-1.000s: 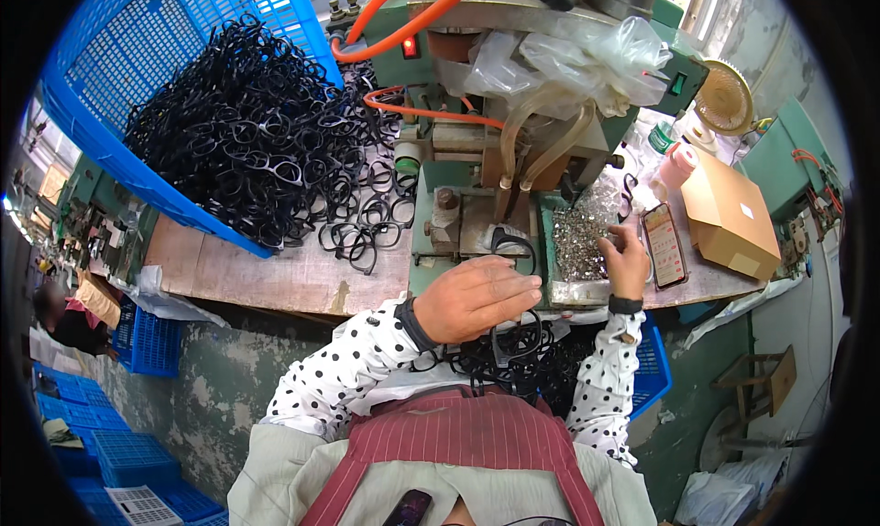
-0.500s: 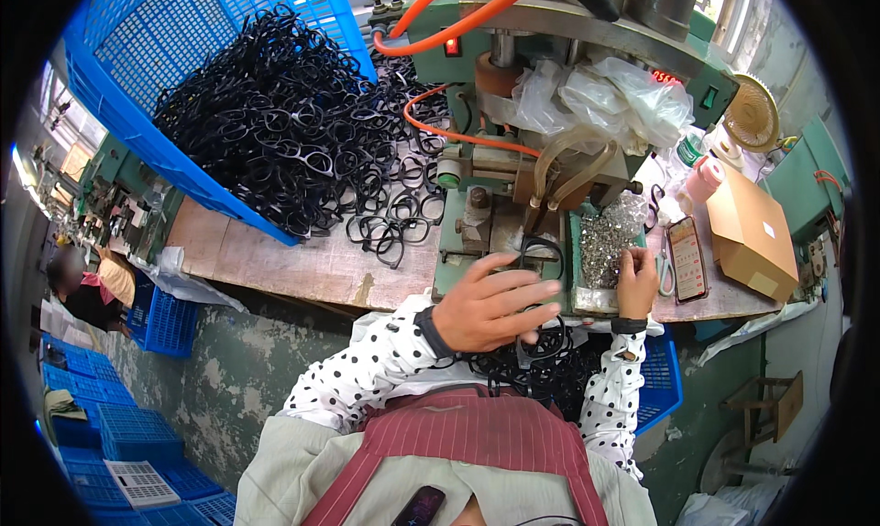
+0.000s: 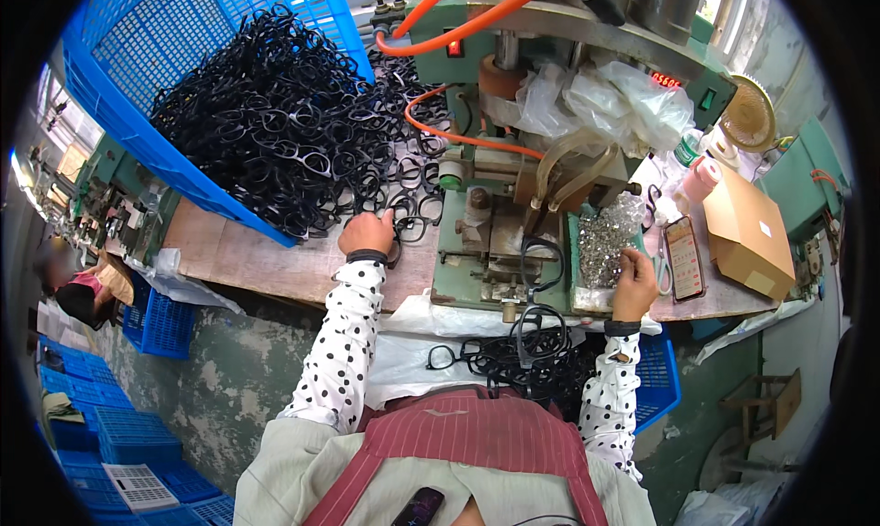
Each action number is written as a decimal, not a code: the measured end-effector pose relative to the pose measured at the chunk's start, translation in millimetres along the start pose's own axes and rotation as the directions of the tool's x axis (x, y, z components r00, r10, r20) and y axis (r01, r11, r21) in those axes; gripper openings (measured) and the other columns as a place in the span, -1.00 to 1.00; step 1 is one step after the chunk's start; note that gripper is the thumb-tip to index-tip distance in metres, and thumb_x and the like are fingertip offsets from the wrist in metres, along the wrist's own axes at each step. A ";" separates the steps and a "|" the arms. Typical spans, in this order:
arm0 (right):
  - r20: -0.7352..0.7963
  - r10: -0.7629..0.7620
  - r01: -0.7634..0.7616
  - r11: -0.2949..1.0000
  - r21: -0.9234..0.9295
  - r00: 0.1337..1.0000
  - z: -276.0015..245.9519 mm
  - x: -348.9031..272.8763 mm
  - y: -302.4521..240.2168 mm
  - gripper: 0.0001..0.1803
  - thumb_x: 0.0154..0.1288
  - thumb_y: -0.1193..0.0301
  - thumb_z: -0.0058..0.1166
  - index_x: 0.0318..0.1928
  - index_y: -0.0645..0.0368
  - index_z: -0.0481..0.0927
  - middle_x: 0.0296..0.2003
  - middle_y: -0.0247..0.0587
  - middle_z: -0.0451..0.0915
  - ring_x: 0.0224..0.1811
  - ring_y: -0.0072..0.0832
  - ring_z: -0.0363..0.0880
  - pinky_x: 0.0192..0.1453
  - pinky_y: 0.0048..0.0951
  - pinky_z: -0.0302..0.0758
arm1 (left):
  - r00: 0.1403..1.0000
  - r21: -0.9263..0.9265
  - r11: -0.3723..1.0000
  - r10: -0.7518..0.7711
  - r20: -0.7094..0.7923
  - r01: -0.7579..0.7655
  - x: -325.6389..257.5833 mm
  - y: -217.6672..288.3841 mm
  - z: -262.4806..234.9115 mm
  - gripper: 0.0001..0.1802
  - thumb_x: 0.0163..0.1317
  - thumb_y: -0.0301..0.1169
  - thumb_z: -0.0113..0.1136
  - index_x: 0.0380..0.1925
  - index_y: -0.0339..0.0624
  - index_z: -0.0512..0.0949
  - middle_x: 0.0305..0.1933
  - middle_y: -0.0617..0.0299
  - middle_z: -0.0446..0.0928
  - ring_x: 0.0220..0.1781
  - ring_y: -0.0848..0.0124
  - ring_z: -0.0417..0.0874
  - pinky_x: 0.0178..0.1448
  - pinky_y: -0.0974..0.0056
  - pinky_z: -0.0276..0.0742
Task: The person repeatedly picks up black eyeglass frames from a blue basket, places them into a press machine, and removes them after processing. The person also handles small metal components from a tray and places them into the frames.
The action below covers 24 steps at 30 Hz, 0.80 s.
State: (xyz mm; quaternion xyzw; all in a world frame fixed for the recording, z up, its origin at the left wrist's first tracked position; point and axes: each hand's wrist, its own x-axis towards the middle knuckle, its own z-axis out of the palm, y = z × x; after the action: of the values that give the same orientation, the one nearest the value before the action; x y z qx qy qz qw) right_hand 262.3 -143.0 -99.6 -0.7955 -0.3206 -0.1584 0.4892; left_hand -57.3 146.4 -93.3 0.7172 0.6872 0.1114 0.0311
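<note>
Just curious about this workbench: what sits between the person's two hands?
In the head view, the green metal press machine stands between the left hand and right hand, with one black plastic eyeglass frame lying on it.

Both forearms enter from the lower edge in white sleeves with black dots, each ending in a dark cuff at the wrist.

Left arm: extended forward and slightly left, elbow nearly straight. Left hand (image 3: 368, 233) back up, fingers curled down and forward; the fingertips are hidden, so I cannot tell whether they grip anything.

Right arm: bent at the elbow, forearm rising steeply. Right hand (image 3: 634, 283) lower and closer to the body than the left, knuckles up, fingers bent together toward the thumb in a loose pinch. Hands well apart.
</note>
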 end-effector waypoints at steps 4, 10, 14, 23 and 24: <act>-0.014 -0.127 0.126 0.990 -0.064 0.992 2.3 2.0 -9.4 -0.89 0.22 0.54 0.13 -0.25 0.13 0.67 -0.31 -0.19 0.64 -0.23 -0.22 0.59 -0.10 -0.29 0.49 | 0.996 -0.120 0.993 -0.006 0.090 0.017 9.5 -14.3 17.1 -0.51 0.13 0.07 0.06 -0.40 -0.10 0.73 -0.33 -0.03 0.67 -0.25 0.00 0.69 -0.14 -0.01 0.57; 0.134 0.033 -0.070 0.957 0.281 0.990 4.7 6.2 -54.7 -0.83 0.18 0.56 0.18 -0.21 0.17 0.72 -0.33 -0.23 0.69 -0.46 -0.60 0.55 -0.35 -0.57 0.46 | 0.952 -0.321 0.913 0.175 -0.249 -0.252 -7.4 -15.7 -4.9 -0.68 0.25 -0.17 0.05 -0.44 -0.24 0.50 -0.32 -0.04 0.57 -0.26 -0.05 0.59 -0.21 -0.07 0.47; 0.303 0.096 -0.250 0.812 0.527 0.948 -4.5 10.0 -113.8 -0.83 0.13 0.59 0.21 -0.22 0.26 0.71 -0.38 -0.42 0.67 -0.47 -0.77 0.39 -0.38 -0.68 0.34 | 0.965 -0.669 0.700 0.118 -0.234 -0.248 -20.9 0.9 -32.3 -0.80 0.33 -0.35 0.05 -0.32 -0.29 0.39 -0.38 0.03 0.53 -0.33 0.08 0.61 -0.29 0.03 0.49; 0.452 0.064 -0.374 0.671 0.640 0.890 3.2 -1.1 -153.6 -0.71 0.08 0.58 0.29 -0.13 0.34 0.61 -0.34 -0.29 0.68 -0.40 -0.77 0.48 -0.40 -0.71 0.30 | 0.745 -0.600 0.456 0.272 -0.609 -0.658 -91.7 44.3 -91.3 -0.90 0.32 -0.49 0.11 -0.22 -0.28 0.49 -0.30 0.08 0.52 -0.25 0.16 0.52 -0.12 0.23 0.41; 0.425 0.061 -0.364 0.635 0.682 0.903 4.8 -1.1 -157.5 -0.68 0.08 0.56 0.30 -0.11 0.34 0.59 -0.35 -0.30 0.67 -0.39 -0.75 0.48 -0.40 -0.72 0.29 | 0.681 -0.550 0.409 0.336 -0.651 -0.728 -96.2 46.8 -96.2 -0.89 0.30 -0.50 0.11 -0.20 -0.27 0.51 -0.27 0.08 0.53 -0.22 0.14 0.52 -0.08 0.21 0.40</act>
State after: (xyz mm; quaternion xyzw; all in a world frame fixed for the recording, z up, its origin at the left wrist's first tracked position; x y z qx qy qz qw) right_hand 156.4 -89.5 4.1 -0.5712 -0.3434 0.1967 0.7191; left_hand -34.0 37.9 -1.7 0.7670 0.2782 0.5603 0.1431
